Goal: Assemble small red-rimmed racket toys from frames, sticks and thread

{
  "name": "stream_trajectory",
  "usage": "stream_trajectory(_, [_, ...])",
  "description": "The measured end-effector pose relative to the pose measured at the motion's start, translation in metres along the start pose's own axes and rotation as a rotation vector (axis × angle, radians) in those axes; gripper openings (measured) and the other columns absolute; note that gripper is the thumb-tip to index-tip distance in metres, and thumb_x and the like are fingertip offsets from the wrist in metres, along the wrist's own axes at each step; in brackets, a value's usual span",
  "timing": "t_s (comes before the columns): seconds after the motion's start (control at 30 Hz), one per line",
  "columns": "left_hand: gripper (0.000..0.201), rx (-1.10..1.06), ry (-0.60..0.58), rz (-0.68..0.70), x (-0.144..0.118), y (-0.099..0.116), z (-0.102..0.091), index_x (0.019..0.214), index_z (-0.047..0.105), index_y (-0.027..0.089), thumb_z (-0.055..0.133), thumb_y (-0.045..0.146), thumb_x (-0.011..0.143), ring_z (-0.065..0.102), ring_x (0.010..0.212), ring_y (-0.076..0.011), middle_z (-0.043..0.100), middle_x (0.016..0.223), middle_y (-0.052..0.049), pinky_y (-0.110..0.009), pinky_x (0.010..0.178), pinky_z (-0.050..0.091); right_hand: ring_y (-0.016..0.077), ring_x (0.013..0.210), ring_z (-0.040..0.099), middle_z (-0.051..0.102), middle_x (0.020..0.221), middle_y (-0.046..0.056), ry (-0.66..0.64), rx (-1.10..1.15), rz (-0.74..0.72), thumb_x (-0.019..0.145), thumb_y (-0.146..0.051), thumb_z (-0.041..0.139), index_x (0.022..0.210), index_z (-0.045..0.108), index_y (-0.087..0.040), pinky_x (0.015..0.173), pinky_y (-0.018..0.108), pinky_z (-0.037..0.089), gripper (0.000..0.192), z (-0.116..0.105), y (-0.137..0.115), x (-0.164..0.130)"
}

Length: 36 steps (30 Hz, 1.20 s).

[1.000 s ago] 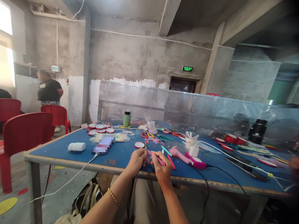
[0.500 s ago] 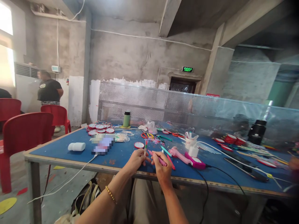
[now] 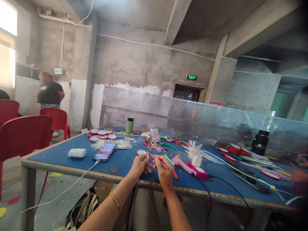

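My left hand (image 3: 139, 167), with a beaded bracelet at the wrist, pinches a thin flat stick (image 3: 148, 150) that stands upright and shows green and red colouring. My right hand (image 3: 165, 173) is closed around a pink marker pen (image 3: 164, 165), its tip pointing left towards the stick. Whether the tip touches the stick I cannot tell. Behind my left hand lies a round red-rimmed white disc (image 3: 141, 152), partly covered by the fingers. A turquoise pen (image 3: 169, 159) and a red pen (image 3: 175, 175) lie beside my right hand.
Right of my hands are a pink glue gun (image 3: 183, 164), a white cup of pens (image 3: 194, 151) and a magenta box (image 3: 198, 171) with a black cable. Leftward lie a white bottle (image 3: 77, 153) and a phone (image 3: 105, 152). Pliers (image 3: 151, 143), red-rimmed discs (image 3: 102, 132) and a perforated screen (image 3: 137, 107) stand behind.
The camera view has shifted slightly. Both hands keep their grips on the stick and the pink marker, staying close together with little visible movement.
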<state>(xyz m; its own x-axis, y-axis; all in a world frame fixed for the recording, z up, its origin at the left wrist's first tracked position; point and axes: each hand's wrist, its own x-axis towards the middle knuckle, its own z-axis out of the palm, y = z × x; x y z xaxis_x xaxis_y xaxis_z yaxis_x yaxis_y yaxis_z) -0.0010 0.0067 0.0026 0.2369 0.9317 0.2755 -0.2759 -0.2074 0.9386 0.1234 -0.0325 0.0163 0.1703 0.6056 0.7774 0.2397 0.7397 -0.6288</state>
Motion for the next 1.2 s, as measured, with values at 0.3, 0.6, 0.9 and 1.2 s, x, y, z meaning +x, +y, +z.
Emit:
stream_trajectory(0.3, [0.030,0.094,-0.051,0.101,-0.009,-0.003,-0.004,0.085,0.055,0.016,0.067,0.042,0.076,0.062,0.046,-0.0109,0.071,0.065,-0.003,-0.018,0.044,0.039,0.0131,0.052,0.060,0.069,0.069,0.002,-0.039,0.017,0.056,0.087,-0.037,0.063,0.082,0.072,-0.017,0.054,0.024,0.052,0.022,-0.001,0.003,0.000])
stream_trajectory(0.6, [0.025,0.110,-0.081,0.066,-0.013,0.002,-0.006,0.082,0.060,0.013,0.065,0.037,0.074,0.062,0.049,-0.0106,0.073,0.071,-0.006,-0.019,0.048,0.039,0.0135,0.052,0.060,0.067,0.065,0.000,-0.043,0.026,0.075,0.085,-0.033,0.063,0.080,0.072,-0.018,0.055,0.024,0.051,0.019,-0.001,-0.002,-0.002])
stream_trajectory(0.9, [0.032,0.121,-0.086,0.084,-0.015,0.003,-0.005,0.079,0.059,0.013,0.064,0.045,0.075,0.060,0.049,-0.0103,0.074,0.071,-0.007,-0.020,0.049,0.038,0.0137,0.057,0.059,0.065,0.067,0.000,-0.105,0.005,0.076,0.088,-0.032,0.061,0.080,0.070,-0.018,0.058,0.024,0.048,0.018,-0.003,0.001,-0.004])
stream_trajectory(1.2, [0.031,0.123,-0.082,0.075,-0.016,0.005,-0.005,0.074,0.056,0.015,0.065,0.045,0.072,0.059,0.049,-0.0110,0.071,0.067,-0.006,-0.021,0.048,0.039,0.0131,0.056,0.058,0.064,0.066,-0.001,-0.124,-0.016,0.062,0.087,-0.033,0.060,0.077,0.069,-0.018,0.057,0.023,0.047,0.020,-0.002,-0.004,-0.003])
